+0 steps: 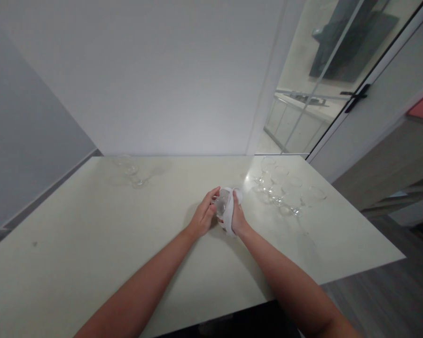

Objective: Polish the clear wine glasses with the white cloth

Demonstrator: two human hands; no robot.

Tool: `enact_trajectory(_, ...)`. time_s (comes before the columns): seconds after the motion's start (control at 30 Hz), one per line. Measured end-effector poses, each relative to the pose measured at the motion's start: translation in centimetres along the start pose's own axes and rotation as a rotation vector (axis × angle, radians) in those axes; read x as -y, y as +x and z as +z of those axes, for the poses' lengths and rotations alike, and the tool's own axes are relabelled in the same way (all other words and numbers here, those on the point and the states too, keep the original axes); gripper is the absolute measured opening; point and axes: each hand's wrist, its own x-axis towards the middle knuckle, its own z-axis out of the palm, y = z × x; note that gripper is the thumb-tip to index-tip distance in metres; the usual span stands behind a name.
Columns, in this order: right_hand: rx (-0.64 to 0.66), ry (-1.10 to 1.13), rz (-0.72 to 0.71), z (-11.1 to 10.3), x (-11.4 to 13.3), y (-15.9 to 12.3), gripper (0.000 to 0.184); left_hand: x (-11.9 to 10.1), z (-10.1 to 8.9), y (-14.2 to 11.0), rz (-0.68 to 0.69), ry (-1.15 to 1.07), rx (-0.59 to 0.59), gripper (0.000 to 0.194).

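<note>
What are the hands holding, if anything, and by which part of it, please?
The left hand and right hand hold a clear glass, the right using a white cloth; the gripped part is unclear.

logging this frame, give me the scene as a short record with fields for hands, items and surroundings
left hand: bare left hand, fingers on a clear glass
right hand: bare right hand, gripping a white cloth against the glass
held: clear rounded glass, partly covered by the soft white cloth
surface: pale, smooth-topped table
right side: group of clear stemmed glasses
far left: smaller group of clear glasses
beyond: plain white wall; glass-paned door with black handle
</note>
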Motion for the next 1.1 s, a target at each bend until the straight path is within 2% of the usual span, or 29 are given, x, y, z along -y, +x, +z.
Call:
enact_trajectory(0.13, -0.045, 0.099, 0.055, 0.2, 0.7, -0.1, 0.068, 0.3, 0.0, -0.1, -0.001, -0.021, 0.005, 0.063)
enact_trajectory(0.4, -0.127, 0.047, -0.005, -0.5, 0.4, 0.7, 0.049, 0.8, 0.2, -0.1, -0.032, -0.123, -0.009, 0.061)
enact_trajectory(0.53, 0.002, 0.042, -0.113, -0.8, 0.4, 1.0, 0.036, 0.9, 0.3, -0.2, -0.040, -0.160, -0.023, 0.061)
enact_trajectory(0.63, 0.044, 0.004, -0.129, -0.9, 0.9, 1.0, 0.031, 0.9, 0.4, -0.1, -0.046, -0.153, -0.013, 0.058)
enact_trajectory(0.83, 0.091, 0.004, -0.034, -0.7, 1.7, 0.6, 0.036, 0.6, 0.3, 0.0, -0.013, -0.200, 0.042, 0.055)
enact_trajectory(1.03, -0.052, -0.005, 0.212, -0.4, 1.8, -0.1, 0.061, 0.5, 0.3, -0.1, 0.009, -0.148, 0.051, 0.059)
enact_trajectory(1.1, -0.014, -0.078, 0.154, -0.3, 2.0, -0.4, 0.060, 0.5, 0.2, -0.1, -0.004, -0.141, 0.052, 0.058)
